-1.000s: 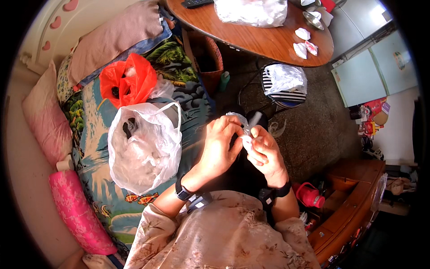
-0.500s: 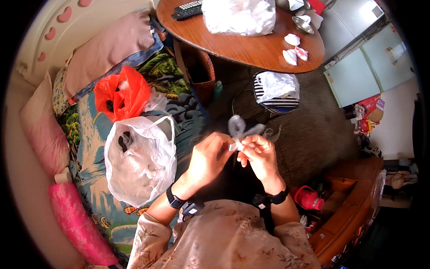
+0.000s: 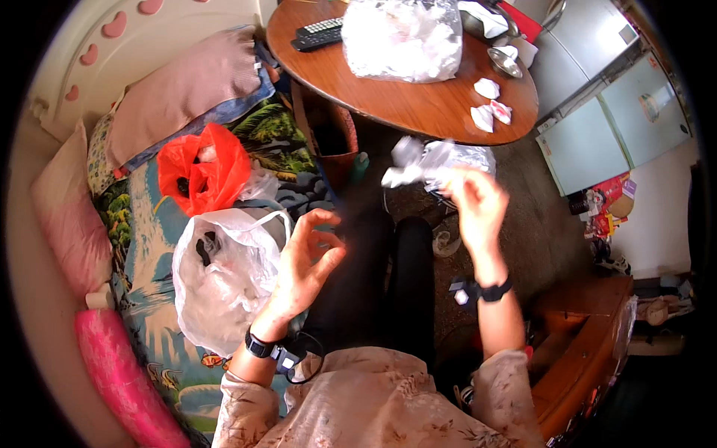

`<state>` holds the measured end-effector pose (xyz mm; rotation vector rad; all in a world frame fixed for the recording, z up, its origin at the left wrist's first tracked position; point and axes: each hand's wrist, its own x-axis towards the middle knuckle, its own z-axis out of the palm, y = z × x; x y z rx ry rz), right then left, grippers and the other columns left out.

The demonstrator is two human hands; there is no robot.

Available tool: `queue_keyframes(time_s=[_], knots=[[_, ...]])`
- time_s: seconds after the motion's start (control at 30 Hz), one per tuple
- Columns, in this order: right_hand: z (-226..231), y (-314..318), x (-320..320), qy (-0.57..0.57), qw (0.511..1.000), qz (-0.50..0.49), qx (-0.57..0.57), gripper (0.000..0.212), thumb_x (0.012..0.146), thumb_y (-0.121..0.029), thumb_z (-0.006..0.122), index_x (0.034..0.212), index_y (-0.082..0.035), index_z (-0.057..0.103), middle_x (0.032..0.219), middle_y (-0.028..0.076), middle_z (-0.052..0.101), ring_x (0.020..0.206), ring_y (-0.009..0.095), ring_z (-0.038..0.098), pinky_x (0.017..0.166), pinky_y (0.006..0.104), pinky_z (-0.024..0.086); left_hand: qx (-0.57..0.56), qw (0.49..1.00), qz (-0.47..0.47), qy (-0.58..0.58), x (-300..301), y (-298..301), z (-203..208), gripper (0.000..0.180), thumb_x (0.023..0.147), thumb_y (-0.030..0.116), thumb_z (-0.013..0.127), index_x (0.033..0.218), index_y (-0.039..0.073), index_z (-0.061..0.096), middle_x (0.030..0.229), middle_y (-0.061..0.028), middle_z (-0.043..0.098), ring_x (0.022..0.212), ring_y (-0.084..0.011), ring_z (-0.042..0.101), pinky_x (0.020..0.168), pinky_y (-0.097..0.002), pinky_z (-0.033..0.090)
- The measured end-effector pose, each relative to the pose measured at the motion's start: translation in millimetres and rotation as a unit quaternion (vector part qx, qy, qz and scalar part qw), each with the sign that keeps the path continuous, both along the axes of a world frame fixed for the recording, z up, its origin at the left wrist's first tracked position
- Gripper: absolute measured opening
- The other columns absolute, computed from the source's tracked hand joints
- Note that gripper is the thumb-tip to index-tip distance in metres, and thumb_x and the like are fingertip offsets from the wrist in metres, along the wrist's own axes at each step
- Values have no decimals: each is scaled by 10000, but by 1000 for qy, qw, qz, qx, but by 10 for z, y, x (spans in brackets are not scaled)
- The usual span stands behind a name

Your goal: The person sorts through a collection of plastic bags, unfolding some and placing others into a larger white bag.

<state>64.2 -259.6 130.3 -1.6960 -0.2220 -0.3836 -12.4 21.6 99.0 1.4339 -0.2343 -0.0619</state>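
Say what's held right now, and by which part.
Right grip: crumpled, whitish translucent thin-plastic piece, held at its end nearest the hand; exact pinch point too blurred to tell. Left grip: nothing.

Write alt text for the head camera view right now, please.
A person's right hand holds out a pale, blurred item, while the empty left hand is open near a white bag. That bag and a red bag sit on a bed at left; beyond the hands, a brown table bears a big clear bag.
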Motion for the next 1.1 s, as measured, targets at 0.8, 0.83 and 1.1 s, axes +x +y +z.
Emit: queue_keyframes(time_s=[0.8,0.83,1.1], knots=[[-995,2848,-893,-68,884,381,-264,366,797,-86,720,1134,-21,595,1209,163,581,1025,363,598,898,420,481,571,756,319,-23,-1002,1741,-527,470,812,39,689,1261,62,552,1141,-201,639,1046,-380,611,913,-411,499],[-1145,2914,-872,-68,883,382,-264,366,797,-86,720,1134,-21,595,1209,163,581,1025,363,598,898,420,481,571,756,321,-22,-1006,1789,-612,470,812,39,689,1261,62,552,1141,-201,639,1046,-380,611,913,-411,499],[-1399,3096,-667,228,837,459,-194,207,902,-166,649,925,40,650,875,59,641,811,147,576,725,283,451,331,863,324,202,-1099,1984,-571,311,815,79,705,1108,13,625,987,-132,684,937,-242,659,850,-325,498]])
